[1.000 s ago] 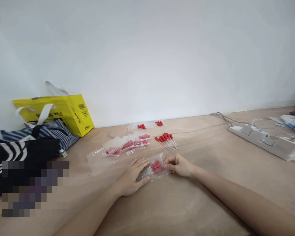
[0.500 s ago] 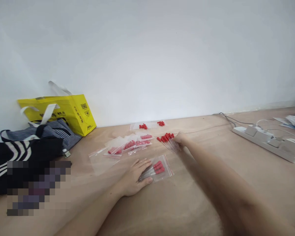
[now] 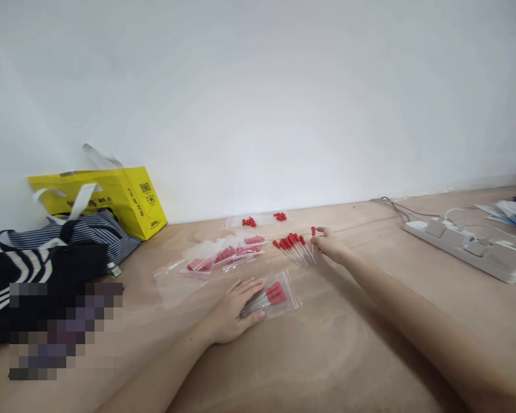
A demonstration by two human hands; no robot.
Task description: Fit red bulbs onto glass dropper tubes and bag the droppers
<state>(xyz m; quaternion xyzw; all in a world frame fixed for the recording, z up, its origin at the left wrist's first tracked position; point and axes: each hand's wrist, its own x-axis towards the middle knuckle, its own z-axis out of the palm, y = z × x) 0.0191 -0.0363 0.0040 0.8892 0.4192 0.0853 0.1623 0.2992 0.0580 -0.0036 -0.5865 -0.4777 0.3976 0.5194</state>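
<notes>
My left hand (image 3: 236, 310) lies spread over the lower end of a clear zip bag (image 3: 286, 311) that has several red-topped droppers (image 3: 277, 292) in it. Farther off, my right hand (image 3: 329, 244) pinches a single red-topped dropper (image 3: 313, 231), its red bulb pointing up. Just left of those fingers, a fan of loose droppers (image 3: 291, 241) rests on the table, red bulbs toward the wall. Behind my left hand is an overlapping pile of clear bags (image 3: 217, 252) with red bulbs inside.
By the wall lies a bag with red bulbs (image 3: 249, 222). A yellow bag (image 3: 141, 201), a striped bag (image 3: 107, 232) and a black item (image 3: 69, 264) stand at left. At right are a white power strip (image 3: 468, 246) with cables and some packets (image 3: 513, 213).
My right hand has moved slightly right, and one dropper now stands apart from the fan in its fingers. My left hand stays on the bag.
</notes>
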